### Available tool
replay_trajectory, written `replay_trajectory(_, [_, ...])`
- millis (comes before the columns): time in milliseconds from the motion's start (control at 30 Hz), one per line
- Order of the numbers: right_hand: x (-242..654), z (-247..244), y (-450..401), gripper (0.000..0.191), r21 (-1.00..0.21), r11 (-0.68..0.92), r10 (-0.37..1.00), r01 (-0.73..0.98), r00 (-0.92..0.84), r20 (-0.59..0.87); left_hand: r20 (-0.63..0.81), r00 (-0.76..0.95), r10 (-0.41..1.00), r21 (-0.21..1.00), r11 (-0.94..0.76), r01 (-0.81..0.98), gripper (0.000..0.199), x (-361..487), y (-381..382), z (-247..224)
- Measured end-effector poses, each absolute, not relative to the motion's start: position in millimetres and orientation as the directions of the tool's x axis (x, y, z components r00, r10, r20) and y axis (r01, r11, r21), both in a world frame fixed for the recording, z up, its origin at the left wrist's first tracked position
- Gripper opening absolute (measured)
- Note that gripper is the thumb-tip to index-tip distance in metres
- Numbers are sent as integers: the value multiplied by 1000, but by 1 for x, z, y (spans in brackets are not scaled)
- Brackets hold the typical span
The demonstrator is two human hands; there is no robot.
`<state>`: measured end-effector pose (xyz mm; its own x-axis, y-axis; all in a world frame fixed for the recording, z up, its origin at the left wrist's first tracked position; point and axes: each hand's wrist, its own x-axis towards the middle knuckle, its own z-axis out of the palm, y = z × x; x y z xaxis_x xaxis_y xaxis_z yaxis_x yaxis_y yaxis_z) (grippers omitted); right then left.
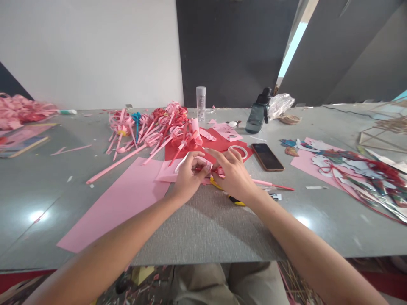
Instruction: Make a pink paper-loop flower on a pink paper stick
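Observation:
Close together at the middle of the table are my left hand [190, 174] and my right hand [232, 170]. Both are closed on a small pink and red paper piece between their fingertips. From under my right hand a thin pink stick with a red tip [273, 184] points right. Red paper [222, 143] and pink sheets lie beneath and behind the hands. A white ring of tape [239, 151] is just behind my right hand. Yellow-and-black scissors or a cutter [237, 201], partly hidden, lie below it. Pink and red paper flowers on sticks [159, 133] are heaped behind left.
A pink sheet [117, 207] lies front left. A phone [267, 156], a dark bottle [256, 114] and a clear bottle [201, 103] stand or lie farther back. Colourful scraps with red cord [359, 173] spread at right. More pink paper curls [22, 111] sit far left.

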<state>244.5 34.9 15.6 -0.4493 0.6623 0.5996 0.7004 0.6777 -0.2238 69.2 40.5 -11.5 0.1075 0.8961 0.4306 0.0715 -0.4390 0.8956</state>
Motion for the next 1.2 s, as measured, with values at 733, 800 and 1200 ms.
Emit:
replay_trajectory(733, [241,15,31,74,-256,690,646,677,-418,639,289,86,954,950,-275,-147,38,72,38,-11])
replay_trajectory(800, [241,16,31,71,-246,683,647,688,-414,640,278,79,957,952,-263,-156,40,72,38,-11])
replay_trajectory(1200, [241,20,28,64,-222,675,642,704,-411,647,396,74,915,918,-393,-56,30,71,36,-12])
